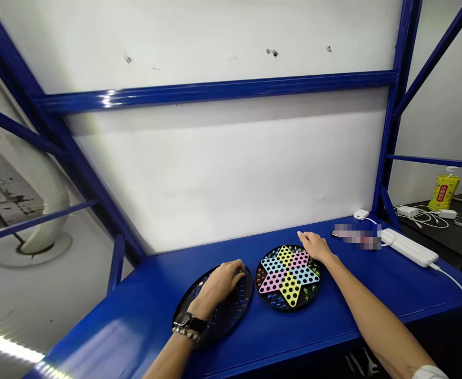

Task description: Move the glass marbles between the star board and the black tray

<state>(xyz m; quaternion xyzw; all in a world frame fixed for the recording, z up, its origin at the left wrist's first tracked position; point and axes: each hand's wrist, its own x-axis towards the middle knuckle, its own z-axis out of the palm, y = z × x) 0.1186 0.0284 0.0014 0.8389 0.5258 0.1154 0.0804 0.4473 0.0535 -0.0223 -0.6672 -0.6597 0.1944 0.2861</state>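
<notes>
At the blue surface point(313, 326), I see the left hand point(221, 287) curled on a dark round board point(219, 334) (its grip is hard to judge from here), while the right hand point(312, 246) lies open at the rim of a Chinese checkers board point(294, 309).

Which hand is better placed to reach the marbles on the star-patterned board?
Right, probably: the right hand rests beside the rim of the Chinese checkers board, while the left hand covers the black perforated board.
</notes>
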